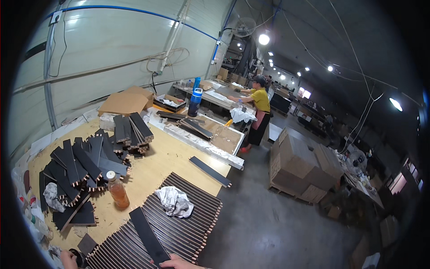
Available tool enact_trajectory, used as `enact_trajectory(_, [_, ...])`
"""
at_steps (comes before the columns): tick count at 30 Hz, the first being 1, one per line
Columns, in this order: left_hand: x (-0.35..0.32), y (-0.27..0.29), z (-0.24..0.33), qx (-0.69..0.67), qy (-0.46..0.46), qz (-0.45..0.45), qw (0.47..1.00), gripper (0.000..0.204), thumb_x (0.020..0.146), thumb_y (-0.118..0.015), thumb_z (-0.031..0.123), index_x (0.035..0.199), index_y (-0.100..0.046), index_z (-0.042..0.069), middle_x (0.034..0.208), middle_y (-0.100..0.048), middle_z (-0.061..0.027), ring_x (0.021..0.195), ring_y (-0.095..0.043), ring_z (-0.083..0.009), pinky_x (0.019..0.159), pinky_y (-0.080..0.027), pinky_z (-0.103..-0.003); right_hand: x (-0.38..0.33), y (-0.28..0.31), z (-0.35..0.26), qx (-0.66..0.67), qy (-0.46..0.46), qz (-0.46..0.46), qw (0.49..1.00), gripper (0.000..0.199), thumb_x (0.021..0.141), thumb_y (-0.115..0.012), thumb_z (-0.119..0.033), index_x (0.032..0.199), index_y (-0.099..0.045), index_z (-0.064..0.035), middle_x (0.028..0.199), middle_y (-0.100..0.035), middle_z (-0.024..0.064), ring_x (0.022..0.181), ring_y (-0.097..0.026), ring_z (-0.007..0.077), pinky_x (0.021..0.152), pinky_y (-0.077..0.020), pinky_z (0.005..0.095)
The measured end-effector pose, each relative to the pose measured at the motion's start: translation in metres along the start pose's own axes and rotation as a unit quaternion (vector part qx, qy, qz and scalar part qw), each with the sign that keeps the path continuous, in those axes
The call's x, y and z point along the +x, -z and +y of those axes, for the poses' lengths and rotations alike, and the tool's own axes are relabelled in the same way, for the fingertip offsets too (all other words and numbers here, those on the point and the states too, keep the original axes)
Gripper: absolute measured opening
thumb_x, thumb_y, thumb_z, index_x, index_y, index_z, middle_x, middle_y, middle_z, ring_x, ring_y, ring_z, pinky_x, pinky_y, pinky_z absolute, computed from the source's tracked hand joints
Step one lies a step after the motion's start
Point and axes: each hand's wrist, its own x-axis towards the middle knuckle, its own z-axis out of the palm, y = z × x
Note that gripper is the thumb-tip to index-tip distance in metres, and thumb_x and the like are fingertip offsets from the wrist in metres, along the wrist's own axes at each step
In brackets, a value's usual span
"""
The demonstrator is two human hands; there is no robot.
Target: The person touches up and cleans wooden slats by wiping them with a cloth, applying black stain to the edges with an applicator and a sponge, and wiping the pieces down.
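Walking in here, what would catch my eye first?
Probably the row of narrow dark strips at lower centre, with a crumpled white cloth on it and a long black board held over it by the right hand's fingers. Left of it, a clear bottle of amber liquid stands beside a jumbled heap of black boards.

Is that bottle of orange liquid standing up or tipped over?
Upright: the bottle stands base-down on the table, white cap uppermost.

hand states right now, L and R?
Left hand: beside a dark object, partly cut off; grip can't be told.
Right hand: closed, holding a dark slat.
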Motion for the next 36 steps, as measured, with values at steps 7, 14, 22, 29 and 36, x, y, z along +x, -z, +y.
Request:
enact_trajectory(7, [0.001, -0.001, -0.004, 0.0, 0.0, -0.008, 1.0, 0.02, 0.098, -0.078, 0.02, 0.103, -0.079, 0.001, 0.1, -0.077, -0.0219, 0.096, -0.073, -0.0417, 0.087, -0.057, -0.051, -0.003, 0.0, -0.011, -0.005, -0.004, -0.018, 1.0, 0.021, 0.099, -0.07, -0.012, 0.111, -0.071, 0.0046, 0.083, -0.075, 0.018, 0.064, -0.075, 0.0285, 0.057, -0.0627, 0.0414])
enact_trajectory(14, [0.002, -0.003, -0.005, -0.001, -0.005, -0.003, 1.0, 0.022, 0.098, -0.079, 0.019, 0.105, -0.079, -0.002, 0.102, -0.078, -0.0243, 0.097, -0.073, -0.043, 0.089, -0.056, -0.05, 0.0, 0.004, -0.014, -0.006, 0.001, -0.046, 0.999, 0.018, 0.1, -0.068, -0.011, 0.11, -0.07, 0.0046, 0.084, -0.076, 0.0173, 0.066, -0.075, 0.0265, 0.059, -0.0628, 0.0405])
enact_trajectory(22, [0.007, -0.01, -0.007, -0.017, -0.003, 0.004, 1.0, 0.025, 0.098, -0.08, 0.019, 0.107, -0.08, -0.005, 0.104, -0.079, -0.0269, 0.098, -0.074, -0.0445, 0.092, -0.056, -0.05, 0.0, 0.001, -0.011, -0.013, 0.017, -0.03, 0.999, 0.016, 0.099, -0.069, -0.012, 0.108, -0.071, 0.0019, 0.084, -0.078, 0.0158, 0.071, -0.076, 0.0232, 0.062, -0.0628, 0.0382])
enact_trajectory(29, [0.026, -0.019, -0.026, -0.107, 0.047, -0.013, 0.993, 0.025, 0.098, -0.081, 0.017, 0.105, -0.08, -0.007, 0.1, -0.08, -0.027, 0.092, -0.074, -0.0412, 0.09, -0.056, -0.049, 0.002, 0.011, -0.005, -0.017, 0.034, -0.026, 0.999, 0.016, 0.099, -0.069, -0.012, 0.107, -0.071, 0.0017, 0.084, -0.078, 0.0151, 0.071, -0.076, 0.0235, 0.062, -0.0625, 0.0388])
enact_trajectory(36, [-0.014, -0.003, -0.087, -0.125, 0.092, 0.089, 0.984, 0.019, 0.097, -0.079, 0.006, 0.113, -0.079, -0.005, 0.098, -0.078, -0.0109, 0.086, -0.071, -0.0224, 0.082, -0.057, -0.035, 0.014, 0.033, -0.016, -0.045, -0.028, -0.074, 0.996, 0.033, 0.1, -0.07, -0.015, 0.128, -0.068, 0.0037, 0.092, -0.079, 0.0162, 0.074, -0.077, 0.0241, 0.067, -0.0639, 0.0387])
